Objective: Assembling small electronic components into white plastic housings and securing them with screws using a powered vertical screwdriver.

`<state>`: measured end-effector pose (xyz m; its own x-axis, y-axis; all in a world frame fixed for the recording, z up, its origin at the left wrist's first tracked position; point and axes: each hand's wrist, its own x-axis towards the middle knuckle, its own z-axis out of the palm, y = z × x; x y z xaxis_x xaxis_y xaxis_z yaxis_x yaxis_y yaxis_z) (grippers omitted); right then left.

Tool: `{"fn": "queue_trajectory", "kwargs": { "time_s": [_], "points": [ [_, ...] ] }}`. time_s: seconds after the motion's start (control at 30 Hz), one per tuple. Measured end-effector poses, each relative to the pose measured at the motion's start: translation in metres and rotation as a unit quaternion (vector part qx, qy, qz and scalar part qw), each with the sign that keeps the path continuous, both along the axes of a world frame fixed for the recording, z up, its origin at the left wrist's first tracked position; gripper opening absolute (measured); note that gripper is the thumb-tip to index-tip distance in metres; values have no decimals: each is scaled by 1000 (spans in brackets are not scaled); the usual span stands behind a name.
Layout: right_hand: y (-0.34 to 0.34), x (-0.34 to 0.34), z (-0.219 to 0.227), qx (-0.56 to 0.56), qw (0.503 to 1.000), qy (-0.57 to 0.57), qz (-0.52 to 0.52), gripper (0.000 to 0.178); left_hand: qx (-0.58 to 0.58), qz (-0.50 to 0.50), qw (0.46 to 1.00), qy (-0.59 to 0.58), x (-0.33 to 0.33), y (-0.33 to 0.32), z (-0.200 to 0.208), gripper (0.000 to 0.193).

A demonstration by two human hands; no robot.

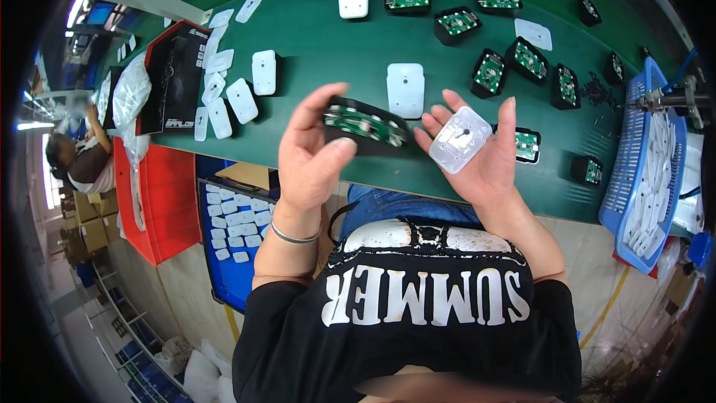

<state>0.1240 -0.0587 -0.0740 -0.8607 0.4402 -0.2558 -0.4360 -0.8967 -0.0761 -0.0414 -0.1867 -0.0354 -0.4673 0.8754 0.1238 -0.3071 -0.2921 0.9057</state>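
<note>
A: Starting at the left of my feed. What is the left hand [306, 157] doing?

B: Thumb and fingers clamped on the left end of a black case [364, 107]. I log its long axis as running left to right, right end dipping. It hangs above the green table [313, 45], tilted.

A: And the relation that matters?

B: Case to plate, I judge. The case's free end points at the right hand [488, 172], its fingertips just beside; contact, I cannot tell. The white plate [460, 140] lies right of the case, long axis slanting up to the right. The right hand is nearer it: palm up, fingers spread beneath, thumb apart.

A: Appearance?

B: Case: matt black, green circuit board [384, 132] showing obliquely, pale components, somewhat blurred. Plate: rounded rectangle, glossy, dark spot near centre; finer marks too small for me to read.
</note>
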Motion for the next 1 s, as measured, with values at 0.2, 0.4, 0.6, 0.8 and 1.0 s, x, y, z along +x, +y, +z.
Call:
{"fn": "queue_trajectory", "kwargs": {
  "time_s": [0.2, 0.4, 0.6, 0.8, 1.0],
  "points": [
    [1, 8, 1, 38, 998, -49, 6, 77, -175, -82, 973, 126, 23, 27, 28, 52],
    [1, 15, 5, 69, 995, -71, 28, 83, -198, -69, 817, 537, 48, 58, 44, 42],
    [0, 15, 2, 80, 994, -70, 35, 86, -251, -118, 744, 608, 59, 72, 46, 41],
    [-2, 20, 2, 99, 990, -86, 44, 83, -213, -129, 727, 640, 62, 72, 31, 35],
    [-2, 23, 1, 171, 980, -98, 36, 82, -215, -173, 757, 592, 58, 76, 30, 33]
  ]
}}
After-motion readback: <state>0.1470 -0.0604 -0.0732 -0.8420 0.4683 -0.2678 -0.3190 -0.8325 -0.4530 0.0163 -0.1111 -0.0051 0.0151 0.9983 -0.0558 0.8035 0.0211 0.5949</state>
